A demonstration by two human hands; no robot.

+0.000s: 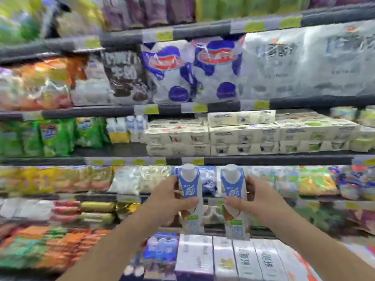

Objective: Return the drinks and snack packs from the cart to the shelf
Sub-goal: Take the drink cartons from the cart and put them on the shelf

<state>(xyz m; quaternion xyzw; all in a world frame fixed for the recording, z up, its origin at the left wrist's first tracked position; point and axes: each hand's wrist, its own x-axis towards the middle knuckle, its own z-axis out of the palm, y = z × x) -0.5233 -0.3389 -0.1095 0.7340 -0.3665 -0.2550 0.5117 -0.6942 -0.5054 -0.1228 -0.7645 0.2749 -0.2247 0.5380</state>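
I hold two tall white-and-blue drink cartons with white caps upright in front of the shelf. My left hand [168, 201] grips the left carton [191, 197] around its middle. My right hand [253, 201] grips the right carton [234, 199] the same way. Both cartons are raised side by side, a small gap between them, at the height of the shelf rail [263, 160] above the third tier. The whole view is blurred by motion. No cart is in view.
Shelves fill the view: white multipacks of cups [243, 136] at middle right, green snack bags [54, 136] at left, blue-spotted white bags [188, 72] above, white drink boxes [233, 258] below my hands, and orange packs [60, 244] at lower left.
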